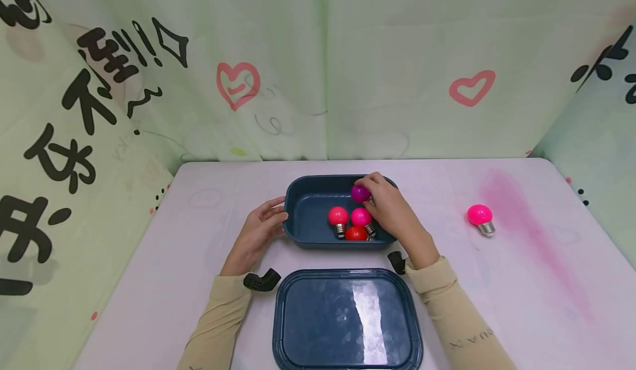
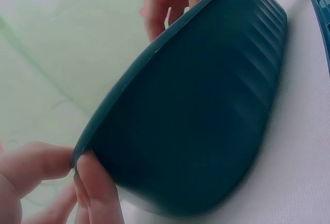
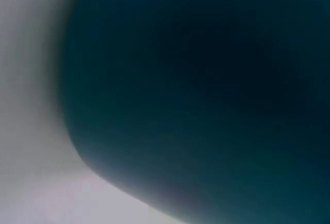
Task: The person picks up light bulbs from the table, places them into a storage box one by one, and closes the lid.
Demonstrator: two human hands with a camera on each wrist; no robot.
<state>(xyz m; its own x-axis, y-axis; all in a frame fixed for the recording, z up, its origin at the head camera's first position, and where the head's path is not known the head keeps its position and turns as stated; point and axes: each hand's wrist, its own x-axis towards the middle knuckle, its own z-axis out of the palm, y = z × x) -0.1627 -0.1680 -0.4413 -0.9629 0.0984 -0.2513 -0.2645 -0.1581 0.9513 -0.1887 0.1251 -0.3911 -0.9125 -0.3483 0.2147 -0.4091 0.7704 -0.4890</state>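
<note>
A dark blue rectangular box (image 1: 310, 245) stands on the table. My left hand (image 1: 260, 229) pinches its left rim between thumb and fingers, as the left wrist view shows close up. Over the box's right part, my right hand (image 1: 390, 204) holds a purple light bulb (image 1: 360, 194) by its metal base side. Inside the box lie a coral-pink bulb (image 1: 338, 216), a magenta bulb (image 1: 361, 216) and a red bulb (image 1: 355, 233), close together. The box wall (image 3: 196, 105) fills the right wrist view, which is blurred and hides the right fingers.
A dark blue lid (image 1: 318, 320) lies flat in front of the box, between the forearms. Another pink bulb (image 1: 480, 215) lies on the table at the right, near a pink stain (image 1: 531, 237). Pale green cloth (image 1: 372, 44) hangs behind and at both sides.
</note>
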